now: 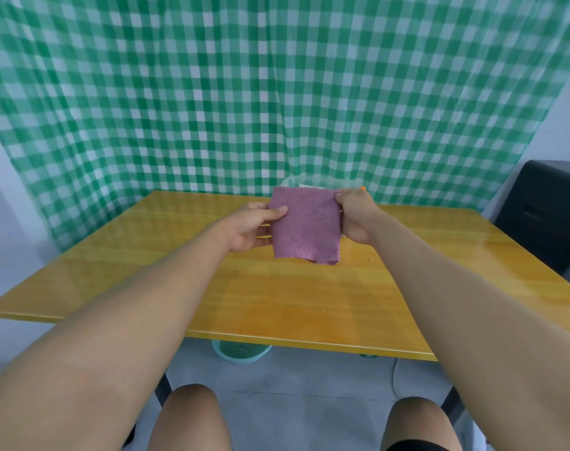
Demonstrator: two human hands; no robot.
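A small purple cloth (306, 226) hangs in the air above the far middle of the yellow wooden table (277, 297). My left hand (254, 227) pinches its left edge, thumb on the front. My right hand (355, 216) grips its upper right corner. The cloth looks folded, and its lower edge hangs free just above the tabletop.
Behind the cloth a clear plastic container (309, 182) stands at the table's far edge, mostly hidden. A green checked curtain (244, 92) hangs at the back. At the right stands a black box (543, 213). A pale green bin (241, 351) sits under the table.
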